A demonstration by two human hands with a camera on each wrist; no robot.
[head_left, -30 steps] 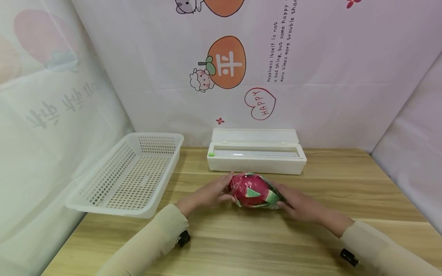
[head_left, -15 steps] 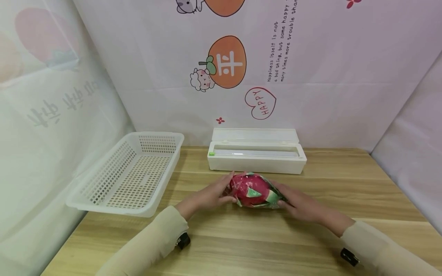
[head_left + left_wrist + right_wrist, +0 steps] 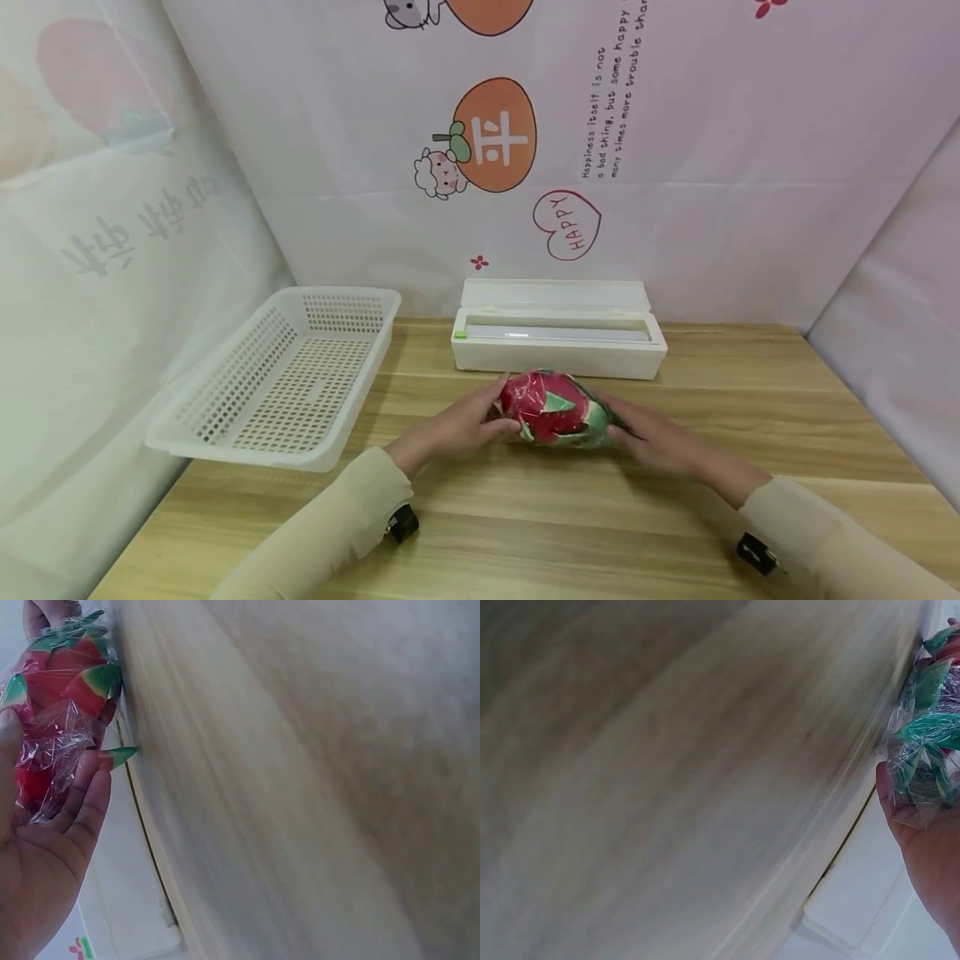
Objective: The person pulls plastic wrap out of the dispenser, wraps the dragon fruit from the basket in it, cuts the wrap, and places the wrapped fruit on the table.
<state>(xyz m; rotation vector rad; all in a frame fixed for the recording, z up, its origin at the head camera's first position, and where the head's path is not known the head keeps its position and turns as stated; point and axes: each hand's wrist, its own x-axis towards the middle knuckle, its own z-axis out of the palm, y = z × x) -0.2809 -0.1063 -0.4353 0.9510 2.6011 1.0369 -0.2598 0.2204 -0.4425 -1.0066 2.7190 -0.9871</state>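
A pink-red dragon fruit (image 3: 553,410) with green scales lies between the two hands in the head view, wrapped in clear plastic film (image 3: 64,742). My left hand (image 3: 468,419) grips its left end, thumb on the near side and fingers on the far side. My right hand (image 3: 651,433) holds the leafy right end, where the film bunches in the right wrist view. The fruit's underside is hidden. Just behind it stands a long white cling film box (image 3: 558,358), its lid (image 3: 555,294) raised and a roll visible inside.
A white perforated plastic basket (image 3: 358,392) stands at the left of the wooden table (image 3: 525,533). Printed white cloth (image 3: 360,217) hangs behind and at both sides.
The dragon fruit has turned a little in the hands, its front green scale shifting up and to the right. Both hands keep hold of it; box and basket stay put.
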